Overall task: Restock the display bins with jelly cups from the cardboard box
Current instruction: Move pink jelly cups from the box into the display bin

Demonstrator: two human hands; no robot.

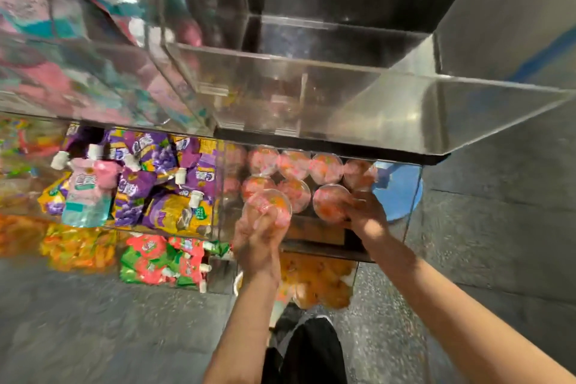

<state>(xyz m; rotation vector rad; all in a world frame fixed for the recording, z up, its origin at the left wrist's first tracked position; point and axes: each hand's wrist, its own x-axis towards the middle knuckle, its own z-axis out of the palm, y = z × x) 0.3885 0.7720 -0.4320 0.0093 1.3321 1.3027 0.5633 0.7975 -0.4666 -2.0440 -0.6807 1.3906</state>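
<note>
We reach both bare forearms forward and down into the clear display bin (411, 196) on the right. Our left hand (260, 232) curls its fingers around a jelly cup (268, 204) at the bin's near edge, lid toward us. Our right hand (366, 212) grips a second jelly cup (330, 201) just beside it, wrist bent inward. Behind them, more pink-and-orange cups (294, 165) sit in rows. Purple snack pouches (149, 178) fill the bin to the left.
</note>
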